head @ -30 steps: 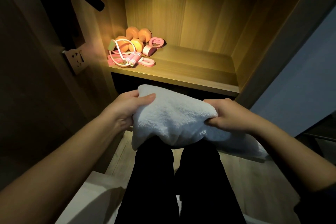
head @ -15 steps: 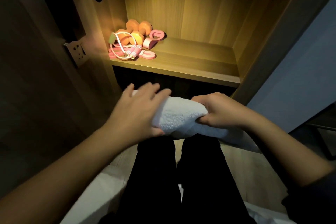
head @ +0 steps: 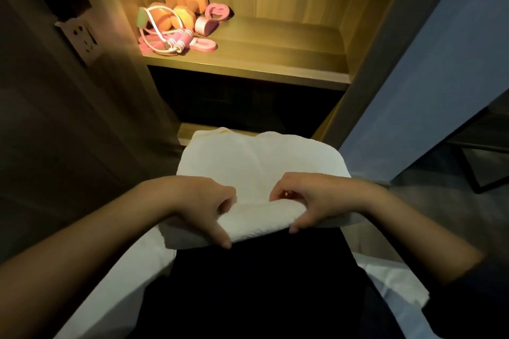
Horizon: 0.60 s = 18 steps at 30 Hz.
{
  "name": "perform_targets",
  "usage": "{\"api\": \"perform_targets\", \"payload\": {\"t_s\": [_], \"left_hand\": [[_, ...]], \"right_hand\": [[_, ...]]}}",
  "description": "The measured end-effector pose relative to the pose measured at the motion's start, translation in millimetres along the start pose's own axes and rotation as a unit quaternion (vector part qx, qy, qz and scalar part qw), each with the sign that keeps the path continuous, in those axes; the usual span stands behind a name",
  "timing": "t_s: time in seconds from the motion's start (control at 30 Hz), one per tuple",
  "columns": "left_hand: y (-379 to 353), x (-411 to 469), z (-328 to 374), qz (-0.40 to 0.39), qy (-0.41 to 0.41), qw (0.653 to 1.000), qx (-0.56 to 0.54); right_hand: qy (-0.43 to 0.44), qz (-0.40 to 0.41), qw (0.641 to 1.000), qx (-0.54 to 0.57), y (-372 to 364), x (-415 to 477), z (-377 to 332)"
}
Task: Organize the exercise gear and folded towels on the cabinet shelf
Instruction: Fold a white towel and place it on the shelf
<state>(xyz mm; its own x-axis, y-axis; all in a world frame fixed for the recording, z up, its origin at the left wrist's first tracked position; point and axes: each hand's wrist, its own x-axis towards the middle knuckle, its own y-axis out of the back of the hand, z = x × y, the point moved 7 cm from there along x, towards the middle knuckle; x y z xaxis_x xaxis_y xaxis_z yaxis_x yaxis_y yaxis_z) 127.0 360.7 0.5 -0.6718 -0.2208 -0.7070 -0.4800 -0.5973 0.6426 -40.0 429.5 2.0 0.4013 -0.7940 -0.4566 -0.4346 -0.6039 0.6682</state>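
A person sits before a lit wooden cabinet with a white towel (head: 259, 162) spread across a dark-trousered lap (head: 261, 283), midway through folding it. Both hands are clamped on the towel's near edge, which is rolled over on itself. The left hand (head: 203, 203) grips the roll at its 9 o'clock end with its fingers curled round the cloth, and the right hand (head: 311, 201) pinches the same fold at 3 o'clock. The rest of the towel lies flat toward 12 o'clock, short of the cabinet.

Up on the shelf (head: 275, 66), at the person's 11 o'clock, the exercise gear sits bunched in the left rear corner. There are orange dumbbells (head: 181, 8), a skipping rope (head: 176, 41) with pink handles, a pink heart-shaped grip (head: 217, 12) and a pink band (head: 205, 44).

The towel looks light, soft and limp, thick terry with no stiffness of its own. It is neither slippery nor fragile, but it would likely sag open if lifted by a single edge. The surest hold appears to be the doubled fold, taken at both ends, or a flat palm beneath the finished stack when it goes up to the shelf's 1 o'clock side.
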Motion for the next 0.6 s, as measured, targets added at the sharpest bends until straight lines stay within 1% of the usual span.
{"api": "perform_targets", "payload": {"t_s": [0.03, 0.07, 0.1, 0.13, 0.17, 0.2, 0.23, 0.3, 0.37, 0.43, 0.47, 0.5, 0.57, 0.6], "left_hand": [[8, 3, 0, 0.029, -0.003, 0.999, -0.023], [21, 7, 1, 0.091, -0.005, 0.995, -0.033], [37, 13, 3, 0.177, -0.006, 0.984, -0.031], [50, 17, 7, 0.271, -0.005, 0.962, -0.028], [58, 22, 12, 0.35, -0.006, 0.936, -0.031], [59, 30, 17, 0.395, -0.008, 0.918, -0.036], [53, 41, 21, 0.402, -0.007, 0.915, -0.038], [29, 66, 24, 0.359, 0.007, 0.933, -0.003], [13, 76, 15, 0.353, 0.023, 0.935, 0.041], [9, 74, 3, 0.373, 0.03, 0.926, 0.044], [8, 70, -2, 0.38, 0.038, 0.923, 0.039], [9, 67, -8, 0.385, 0.048, 0.921, 0.031], [10, 61, -19, 0.389, 0.066, 0.919, 0.013], [11, 59, -22, 0.39, 0.073, 0.918, 0.008]], "right_hand": [[0.001, 0.021, 0.999, 0.048, 4, -7, 4], [-0.005, 0.066, 0.992, 0.105, 11, -13, 11], [-0.021, 0.133, 0.98, 0.144, 20, -21, 23], [-0.054, 0.212, 0.964, 0.151, 29, -29, 39], [-0.108, 0.278, 0.945, 0.133, 35, -38, 55], [-0.168, 0.315, 0.925, 0.127, 35, -46, 69], [-0.221, 0.327, 0.906, 0.154, 30, -54, 82], [-0.284, 0.312, 0.868, 0.261, 10, -63, 103], [-0.302, 0.304, 0.837, 0.34, -8, -69, 111], [-0.302, 0.324, 0.814, 0.375, -19, -73, 115], [-0.295, 0.33, 0.809, 0.387, -23, -74, 114], [-0.28, 0.325, 0.811, 0.399, -25, -72, 112], [-0.238, 0.3, 0.825, 0.416, -28, -65, 104], [-0.226, 0.303, 0.827, 0.416, -27, -63, 101]]}}
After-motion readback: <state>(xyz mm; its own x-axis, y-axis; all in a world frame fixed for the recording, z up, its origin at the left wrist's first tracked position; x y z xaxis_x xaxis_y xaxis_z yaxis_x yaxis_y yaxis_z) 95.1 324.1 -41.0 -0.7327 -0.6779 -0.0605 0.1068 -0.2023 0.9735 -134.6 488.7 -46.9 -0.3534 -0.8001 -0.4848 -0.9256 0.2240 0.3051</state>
